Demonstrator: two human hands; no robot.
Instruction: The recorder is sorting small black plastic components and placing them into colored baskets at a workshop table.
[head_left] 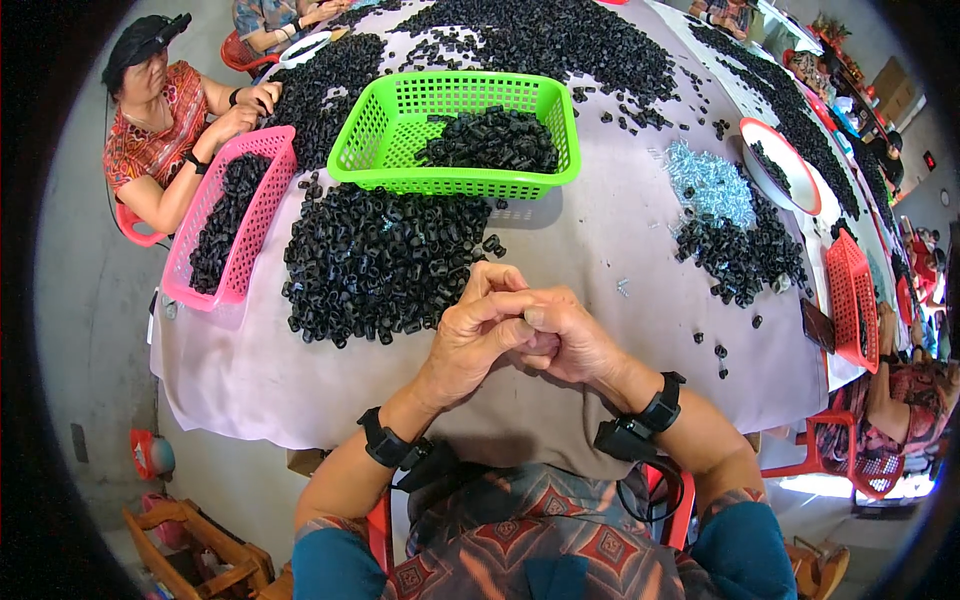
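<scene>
You had your left hand (470, 335) and right hand (565, 340) pressed together over the table (600, 250), fingertips pinched on something too small to identify, apparently mid-assembly, with the heap of small black plastic rings (380, 265) just beyond for your next reach

Single head cam, fisheye, looks steeply down from above; close on table (600, 250), edges bend.

1. Bright green mesh basket (400, 140).
2. Pink mesh basket (262, 190).
3. Black small parts in a pile (380, 262).
4. Pale lilac-grey cloth on the counter (590, 240).
5. Red basket (850, 290).
6. Silvery-blue springs (710, 185).
</scene>
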